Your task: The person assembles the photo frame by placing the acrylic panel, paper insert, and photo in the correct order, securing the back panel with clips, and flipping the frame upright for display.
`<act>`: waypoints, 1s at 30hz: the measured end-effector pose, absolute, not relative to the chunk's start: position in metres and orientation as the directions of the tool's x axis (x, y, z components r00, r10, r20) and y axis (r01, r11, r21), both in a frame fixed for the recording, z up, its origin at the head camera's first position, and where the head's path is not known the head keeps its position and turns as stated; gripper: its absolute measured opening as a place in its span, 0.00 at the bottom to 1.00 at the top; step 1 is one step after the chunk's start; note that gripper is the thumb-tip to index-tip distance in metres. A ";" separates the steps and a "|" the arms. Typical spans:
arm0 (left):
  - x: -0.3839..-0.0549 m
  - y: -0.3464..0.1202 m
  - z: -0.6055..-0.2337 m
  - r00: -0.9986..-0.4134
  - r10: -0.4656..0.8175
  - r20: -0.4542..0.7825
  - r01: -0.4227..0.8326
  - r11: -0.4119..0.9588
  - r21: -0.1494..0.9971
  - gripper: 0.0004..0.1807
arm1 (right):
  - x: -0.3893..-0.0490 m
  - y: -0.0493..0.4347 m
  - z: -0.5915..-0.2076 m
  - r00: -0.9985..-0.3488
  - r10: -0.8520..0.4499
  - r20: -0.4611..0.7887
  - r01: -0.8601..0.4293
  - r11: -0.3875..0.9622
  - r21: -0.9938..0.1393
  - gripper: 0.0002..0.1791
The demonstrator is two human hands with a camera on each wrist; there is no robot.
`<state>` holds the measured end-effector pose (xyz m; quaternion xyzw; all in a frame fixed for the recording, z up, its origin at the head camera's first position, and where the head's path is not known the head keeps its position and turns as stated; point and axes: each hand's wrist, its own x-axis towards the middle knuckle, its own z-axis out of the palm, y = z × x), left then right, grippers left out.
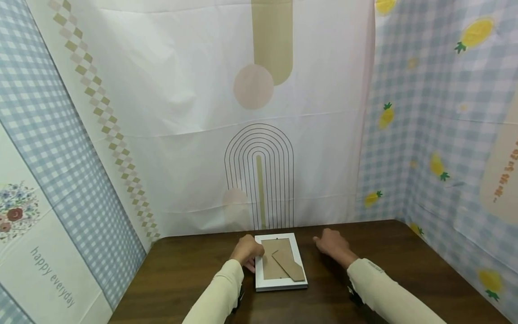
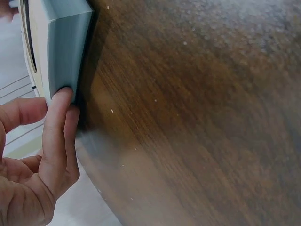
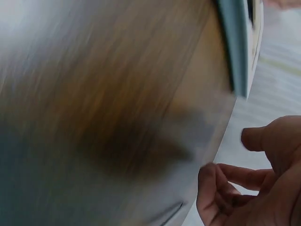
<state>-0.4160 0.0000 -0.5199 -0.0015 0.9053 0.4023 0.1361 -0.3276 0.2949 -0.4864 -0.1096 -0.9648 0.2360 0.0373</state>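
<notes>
A white picture frame (image 1: 300, 283) lies back side up on the table, its brown cardboard backing (image 1: 272, 271) and angled easel stand (image 1: 289, 263) facing the ceiling. My left hand (image 1: 245, 250) holds the frame's left edge. In the left wrist view the thumb is on the upper face, while the fingers (image 2: 55, 127) press the outer side wall. To the right of the frame, apart from it, my right hand (image 1: 334, 243) hovers low with loosely curled fingers and nothing between them. The right wrist view shows a gap between that thumb (image 3: 254, 139) and the frame's side (image 3: 235, 52).
The dark wooden table (image 1: 186, 270) runs back to a white patterned cloth (image 1: 182, 157) hung behind it. Checked cloths stand at the left (image 1: 44, 112) and right (image 1: 437, 135), close to the table's sides.
</notes>
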 end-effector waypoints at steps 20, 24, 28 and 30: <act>-0.365 -0.016 -0.461 -0.956 0.129 -0.264 -0.154 0.547 0.823 0.08 | -0.322 0.338 -0.481 -0.969 0.245 0.010 0.222 0.896 -0.385 0.16; -0.365 -0.015 -0.464 -0.956 0.140 -0.259 -0.147 0.533 0.833 0.08 | -0.325 0.341 -0.483 -0.974 0.226 -0.005 0.214 0.915 -0.342 0.14; -0.369 -0.014 -0.470 -0.952 0.146 -0.270 -0.162 0.507 0.847 0.09 | -0.322 0.341 -0.486 -0.978 0.206 -0.033 0.206 0.928 -0.310 0.19; -0.370 -0.014 -0.473 -0.949 0.149 -0.279 -0.171 0.502 0.848 0.10 | -0.321 0.343 -0.490 -0.982 0.185 -0.040 0.189 0.939 -0.288 0.21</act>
